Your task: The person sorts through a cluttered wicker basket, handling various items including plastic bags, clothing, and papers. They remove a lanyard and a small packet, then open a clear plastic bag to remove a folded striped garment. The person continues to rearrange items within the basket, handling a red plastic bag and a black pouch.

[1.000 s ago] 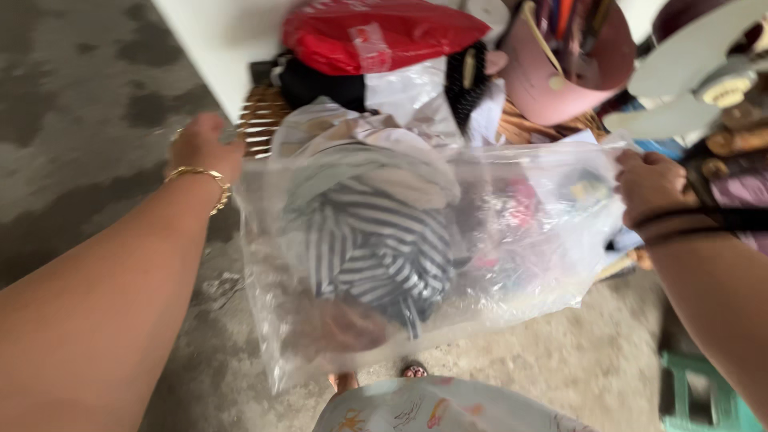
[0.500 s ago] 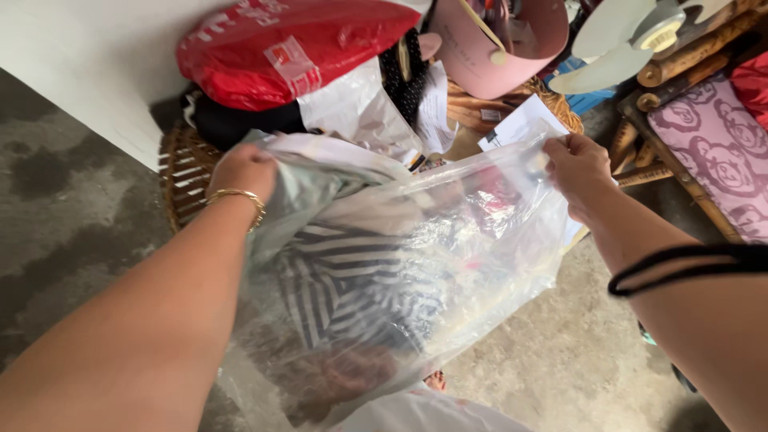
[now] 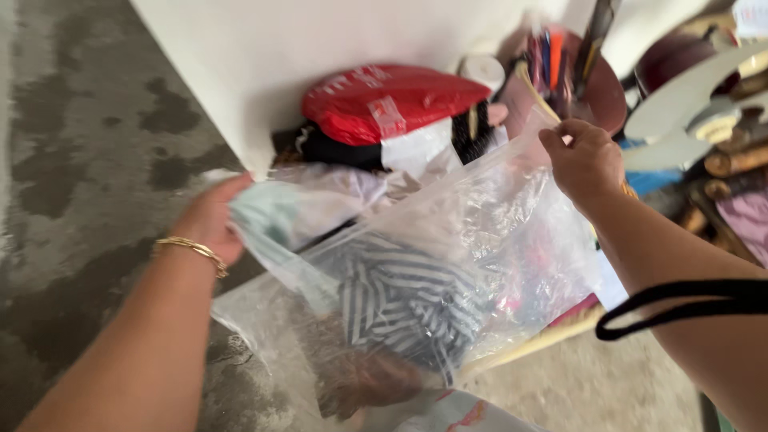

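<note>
I hold a large clear plastic bag (image 3: 480, 232) up in front of me by its top edge. My left hand (image 3: 212, 220), with a gold bracelet at the wrist, grips the bag's left corner, bunched with pale cloth. My right hand (image 3: 584, 160) pinches the right corner higher up. Inside the bag lie a black-and-white striped garment (image 3: 404, 300), something brown (image 3: 360, 380) at the bottom and reddish items on the right.
Behind the bag a red plastic package (image 3: 392, 100) lies on dark clothes against a white wall (image 3: 320, 40). A pink holder with pens (image 3: 560, 72), a white fan (image 3: 688, 104) and wooden pieces stand at the right. The floor (image 3: 80, 160) is stained grey concrete.
Both hands have swung the bag over to the right and tilted it, my right hand now higher than the left. The view has shifted left, showing more floor.
</note>
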